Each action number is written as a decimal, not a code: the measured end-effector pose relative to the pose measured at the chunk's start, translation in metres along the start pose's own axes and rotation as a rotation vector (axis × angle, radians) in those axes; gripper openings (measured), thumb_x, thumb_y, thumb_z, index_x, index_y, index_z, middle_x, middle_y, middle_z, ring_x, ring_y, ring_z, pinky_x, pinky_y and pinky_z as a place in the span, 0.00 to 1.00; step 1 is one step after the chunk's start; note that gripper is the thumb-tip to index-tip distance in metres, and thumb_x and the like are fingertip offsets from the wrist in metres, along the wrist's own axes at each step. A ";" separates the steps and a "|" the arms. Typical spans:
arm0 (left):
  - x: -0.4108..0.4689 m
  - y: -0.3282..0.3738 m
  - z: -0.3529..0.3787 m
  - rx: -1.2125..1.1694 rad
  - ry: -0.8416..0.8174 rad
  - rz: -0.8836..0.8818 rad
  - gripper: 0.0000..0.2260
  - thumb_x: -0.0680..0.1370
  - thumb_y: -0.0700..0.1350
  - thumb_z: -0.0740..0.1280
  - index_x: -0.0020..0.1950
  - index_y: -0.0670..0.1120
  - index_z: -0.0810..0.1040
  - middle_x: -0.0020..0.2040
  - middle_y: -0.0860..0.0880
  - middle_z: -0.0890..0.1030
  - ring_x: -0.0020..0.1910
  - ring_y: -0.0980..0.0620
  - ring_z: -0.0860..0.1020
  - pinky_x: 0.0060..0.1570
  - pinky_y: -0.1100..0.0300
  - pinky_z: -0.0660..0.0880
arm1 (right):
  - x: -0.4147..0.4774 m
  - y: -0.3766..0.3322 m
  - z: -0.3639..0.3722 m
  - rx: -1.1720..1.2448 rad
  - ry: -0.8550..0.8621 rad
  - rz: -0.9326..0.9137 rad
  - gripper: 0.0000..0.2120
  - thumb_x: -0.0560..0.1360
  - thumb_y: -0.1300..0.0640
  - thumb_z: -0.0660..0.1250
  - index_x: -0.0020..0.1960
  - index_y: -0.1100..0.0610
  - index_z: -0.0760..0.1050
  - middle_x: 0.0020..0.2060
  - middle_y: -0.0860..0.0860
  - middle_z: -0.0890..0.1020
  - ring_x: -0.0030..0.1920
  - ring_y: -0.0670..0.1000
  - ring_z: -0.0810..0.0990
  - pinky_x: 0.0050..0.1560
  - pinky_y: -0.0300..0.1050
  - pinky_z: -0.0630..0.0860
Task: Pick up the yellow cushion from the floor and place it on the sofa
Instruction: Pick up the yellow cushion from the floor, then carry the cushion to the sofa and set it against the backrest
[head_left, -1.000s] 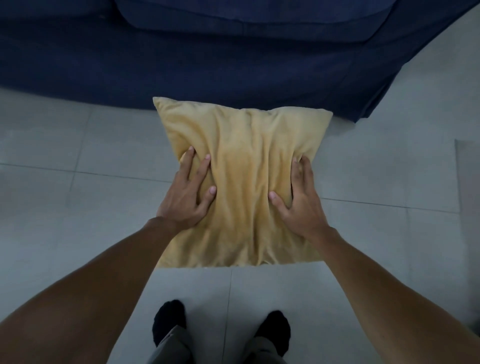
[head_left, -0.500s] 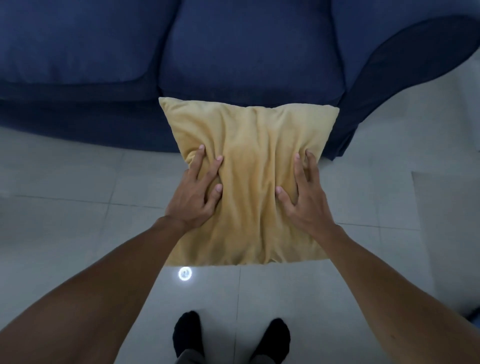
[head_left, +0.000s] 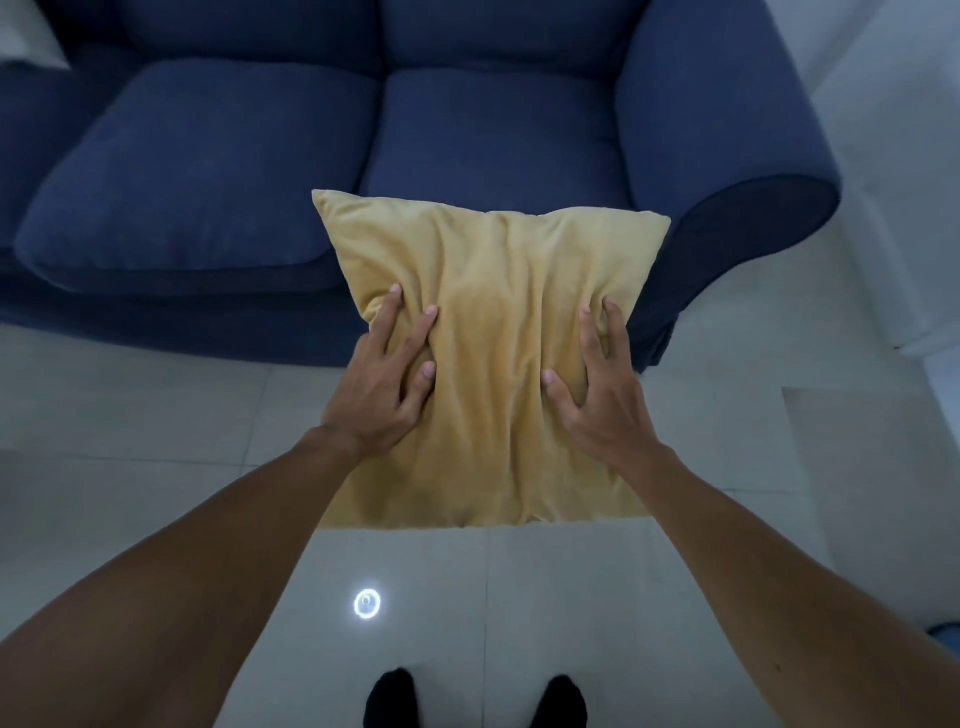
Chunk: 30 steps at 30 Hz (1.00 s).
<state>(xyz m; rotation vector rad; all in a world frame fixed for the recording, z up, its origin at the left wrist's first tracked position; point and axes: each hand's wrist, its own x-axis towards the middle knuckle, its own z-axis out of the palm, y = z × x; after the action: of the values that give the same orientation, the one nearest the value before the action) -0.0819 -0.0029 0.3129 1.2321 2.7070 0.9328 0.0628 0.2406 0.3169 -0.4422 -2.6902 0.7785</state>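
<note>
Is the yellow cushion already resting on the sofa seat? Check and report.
No: the yellow cushion is held up by the left hand and right hand, short of the sofa.

There is a single view, from a wide-angle camera worn on the person's head, looking forward and steeply down. It sits close above the outstretched arms, which enter from 7 and 5 o'clock and meet near the centre of the frame. The blue sofa fills the band from 10 to 2 o'clock, its lines bowed by the lens, while the tiled floor spreads below, and two dark-socked feet sit at 6 o'clock, almost straight under the camera.
</note>
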 end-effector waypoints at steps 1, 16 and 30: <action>0.005 0.001 -0.005 0.001 0.008 0.004 0.27 0.83 0.61 0.50 0.81 0.57 0.55 0.83 0.46 0.45 0.75 0.40 0.62 0.70 0.51 0.60 | 0.005 -0.004 -0.004 0.009 0.009 -0.002 0.39 0.80 0.42 0.62 0.82 0.53 0.47 0.82 0.57 0.47 0.81 0.57 0.53 0.69 0.42 0.61; 0.131 -0.005 -0.087 0.004 0.132 0.167 0.26 0.84 0.56 0.54 0.81 0.53 0.58 0.83 0.44 0.46 0.80 0.52 0.51 0.74 0.55 0.54 | 0.128 -0.041 -0.058 0.002 0.185 -0.097 0.40 0.79 0.39 0.60 0.82 0.51 0.45 0.82 0.56 0.47 0.81 0.56 0.53 0.67 0.48 0.67; 0.305 -0.023 -0.115 0.048 0.255 0.272 0.26 0.84 0.56 0.53 0.81 0.49 0.60 0.83 0.40 0.49 0.80 0.58 0.46 0.73 0.54 0.56 | 0.294 -0.016 -0.093 0.033 0.240 -0.159 0.40 0.79 0.42 0.61 0.82 0.55 0.46 0.81 0.59 0.48 0.80 0.56 0.53 0.60 0.18 0.53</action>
<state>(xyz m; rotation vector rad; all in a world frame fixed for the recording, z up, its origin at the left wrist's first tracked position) -0.3363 0.1382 0.4604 1.6279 2.8104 1.1294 -0.1724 0.3795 0.4604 -0.2895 -2.4515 0.6767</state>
